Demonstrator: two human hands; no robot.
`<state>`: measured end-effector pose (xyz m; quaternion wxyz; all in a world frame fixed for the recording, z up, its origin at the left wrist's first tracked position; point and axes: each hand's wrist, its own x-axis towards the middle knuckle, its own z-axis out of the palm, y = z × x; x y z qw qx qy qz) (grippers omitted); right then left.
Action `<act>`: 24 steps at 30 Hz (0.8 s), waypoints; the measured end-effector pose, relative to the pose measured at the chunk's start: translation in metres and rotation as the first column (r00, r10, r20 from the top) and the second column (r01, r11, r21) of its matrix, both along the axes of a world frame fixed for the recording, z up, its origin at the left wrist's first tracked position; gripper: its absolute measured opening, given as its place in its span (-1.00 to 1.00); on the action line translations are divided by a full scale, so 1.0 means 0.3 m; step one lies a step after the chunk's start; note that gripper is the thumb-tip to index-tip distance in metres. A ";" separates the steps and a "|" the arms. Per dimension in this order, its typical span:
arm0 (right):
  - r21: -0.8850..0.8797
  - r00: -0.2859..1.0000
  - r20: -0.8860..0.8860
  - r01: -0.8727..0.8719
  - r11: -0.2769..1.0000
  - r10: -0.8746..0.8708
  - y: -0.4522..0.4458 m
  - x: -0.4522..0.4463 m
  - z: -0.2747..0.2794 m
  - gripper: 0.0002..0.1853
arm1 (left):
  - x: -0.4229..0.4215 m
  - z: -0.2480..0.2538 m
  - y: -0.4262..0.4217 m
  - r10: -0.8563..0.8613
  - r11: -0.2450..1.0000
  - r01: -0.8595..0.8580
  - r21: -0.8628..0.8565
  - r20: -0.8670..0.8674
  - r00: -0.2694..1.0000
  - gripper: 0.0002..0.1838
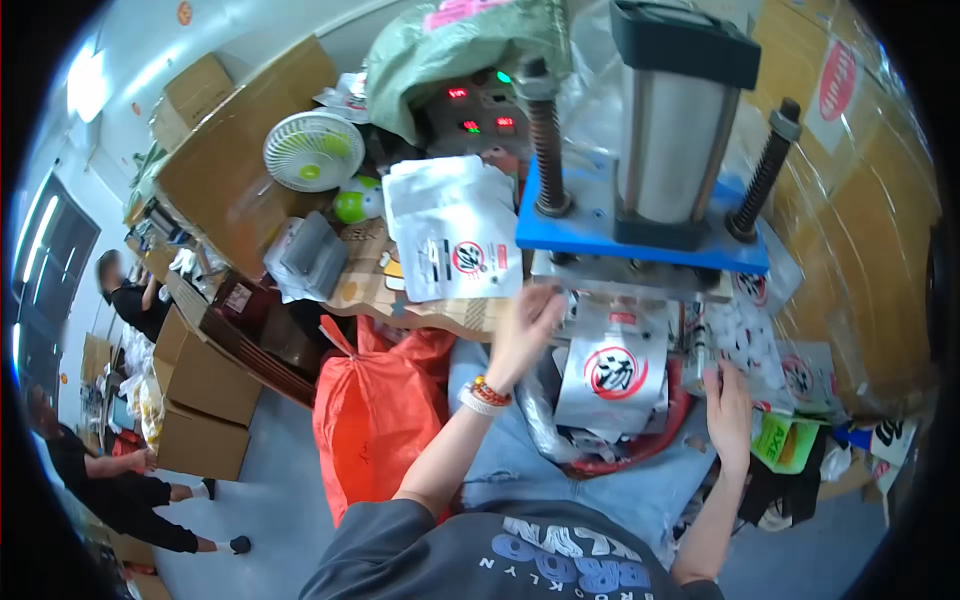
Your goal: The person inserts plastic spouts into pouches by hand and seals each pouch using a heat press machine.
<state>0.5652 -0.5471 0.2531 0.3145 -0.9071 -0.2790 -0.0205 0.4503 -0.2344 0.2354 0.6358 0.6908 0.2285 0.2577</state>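
Observation:
A press with a blue plate [640, 238] and a metal cylinder [668, 150] stands in front of me. My left hand [533, 322] is at the press's lower left edge, its fingers bent and blurred; whether they hold anything is unclear. At the right, my right hand [727, 400] has its fingertips by the metal part at the press's right side; I cannot make out a held object. Between the hands, a silver pouch [612, 372] with a red ring and black character hangs below the press, over a red basket [655, 445]. Similar pouches [450, 225] lie stacked left of the press.
A red bag [375, 430] stands on the floor left of my legs. A small fan [313, 151] and a control box with red displays [480, 112] are behind the pouches. Cardboard [850, 230] rises at the right. Two people [110, 490] are at the far left.

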 end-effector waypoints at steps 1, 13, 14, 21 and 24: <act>-0.005 1.000 -0.023 -0.016 1.000 0.016 -0.004 0.000 0.010 -0.60 | -0.036 0.041 0.084 0.258 0.784 -0.132 0.606 -0.126 0.958 -0.12; 0.707 0.948 0.118 -0.289 0.645 0.295 0.067 -0.222 0.286 -0.66 | -0.375 0.090 -0.041 0.196 0.799 -0.177 0.575 0.029 0.980 -0.62; 0.615 0.906 0.257 -0.421 0.667 0.335 0.085 -0.250 0.275 -0.62 | -0.376 0.130 -0.109 0.156 0.802 -0.164 0.574 0.063 0.986 -0.55; 0.300 0.640 0.389 -0.768 0.565 0.663 0.135 -0.342 0.318 -0.65 | -0.395 0.306 -0.248 -0.383 0.552 0.151 0.820 0.089 0.919 -0.75; 0.397 0.750 0.241 -0.655 0.643 0.616 0.128 -0.332 0.280 -0.62 | -0.371 0.301 -0.250 -0.508 0.569 0.425 0.704 -0.106 0.855 -0.78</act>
